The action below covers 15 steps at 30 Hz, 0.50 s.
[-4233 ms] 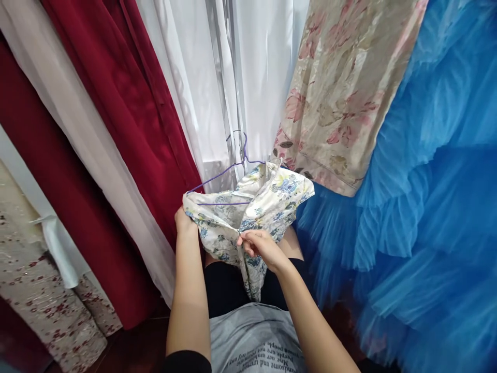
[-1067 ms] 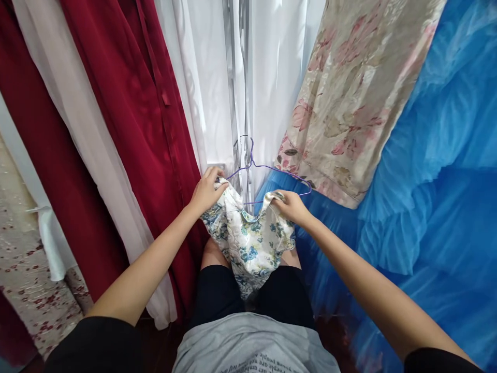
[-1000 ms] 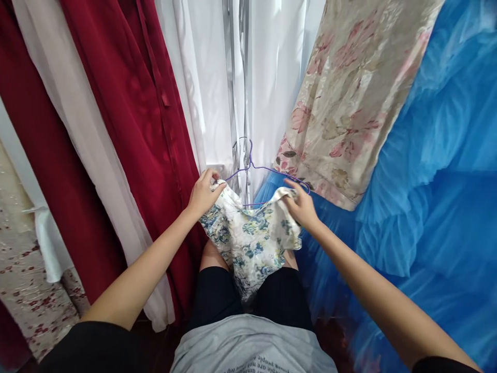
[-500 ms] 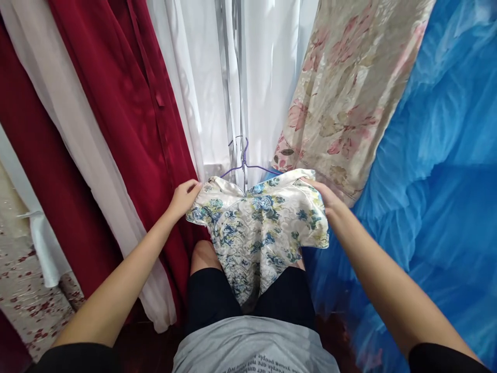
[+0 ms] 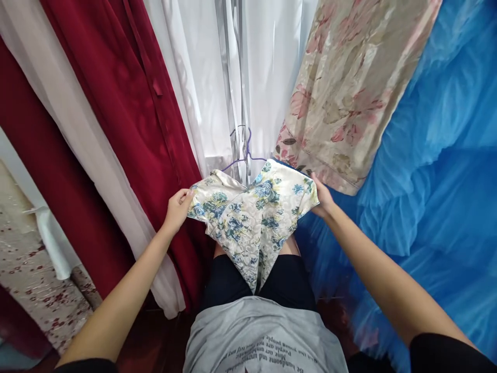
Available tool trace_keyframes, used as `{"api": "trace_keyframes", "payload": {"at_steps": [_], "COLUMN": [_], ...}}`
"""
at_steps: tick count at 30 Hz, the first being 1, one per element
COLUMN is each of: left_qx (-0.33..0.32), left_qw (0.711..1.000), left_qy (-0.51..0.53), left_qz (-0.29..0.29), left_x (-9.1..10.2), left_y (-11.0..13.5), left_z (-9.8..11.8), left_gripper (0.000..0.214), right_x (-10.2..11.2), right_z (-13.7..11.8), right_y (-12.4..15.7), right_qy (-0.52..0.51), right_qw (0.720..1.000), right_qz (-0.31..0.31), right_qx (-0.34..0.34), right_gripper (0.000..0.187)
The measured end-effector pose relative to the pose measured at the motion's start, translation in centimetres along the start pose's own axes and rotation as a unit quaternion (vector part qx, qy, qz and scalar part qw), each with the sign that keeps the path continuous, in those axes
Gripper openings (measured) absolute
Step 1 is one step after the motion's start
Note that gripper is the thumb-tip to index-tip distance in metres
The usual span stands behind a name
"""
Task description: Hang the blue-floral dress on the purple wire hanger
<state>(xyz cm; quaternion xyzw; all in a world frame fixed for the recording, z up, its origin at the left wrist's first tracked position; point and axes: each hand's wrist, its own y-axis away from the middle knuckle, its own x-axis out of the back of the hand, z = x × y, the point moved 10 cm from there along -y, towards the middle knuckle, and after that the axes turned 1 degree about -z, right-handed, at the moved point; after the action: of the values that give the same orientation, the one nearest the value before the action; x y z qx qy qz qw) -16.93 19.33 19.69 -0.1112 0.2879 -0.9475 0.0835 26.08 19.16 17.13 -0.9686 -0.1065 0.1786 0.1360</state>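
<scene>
Tulle (image 5: 438, 197) crowds right; hands (image 5: 179, 210) grip blue-floral garment (image 5: 252, 212) by edges.

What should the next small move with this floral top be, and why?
Probably a light outward tug by the left hand on the sleeve it pinches: the floral top looks creased between that shoulder and the neckline, while the shoulder toward the right hand appears to lie flatter.
</scene>
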Motion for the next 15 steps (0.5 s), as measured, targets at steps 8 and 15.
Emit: {"api": "trace_keyframes", "payload": {"at_steps": [8, 15], "left_qx": [-0.097, -0.235], "left_qw": [0.989, 0.919], "left_qy": [0.046, -0.316], "left_qz": [0.104, 0.014], "left_x": [0.0, -5.5], "left_y": [0.2, -0.5], "left_z": [5.5, 12.0], "left_gripper": [0.059, 0.097], "right_x": [0.2, -1.5], "right_z": [-6.4, -8.0], "right_y": [1.0, 7.1], "right_qy": [0.145, 0.12], "right_qw": [0.981, 0.941], "right_qz": [0.097, 0.235], "right_qx": [0.084, 0.212], "right_gripper": [0.051, 0.042]}}
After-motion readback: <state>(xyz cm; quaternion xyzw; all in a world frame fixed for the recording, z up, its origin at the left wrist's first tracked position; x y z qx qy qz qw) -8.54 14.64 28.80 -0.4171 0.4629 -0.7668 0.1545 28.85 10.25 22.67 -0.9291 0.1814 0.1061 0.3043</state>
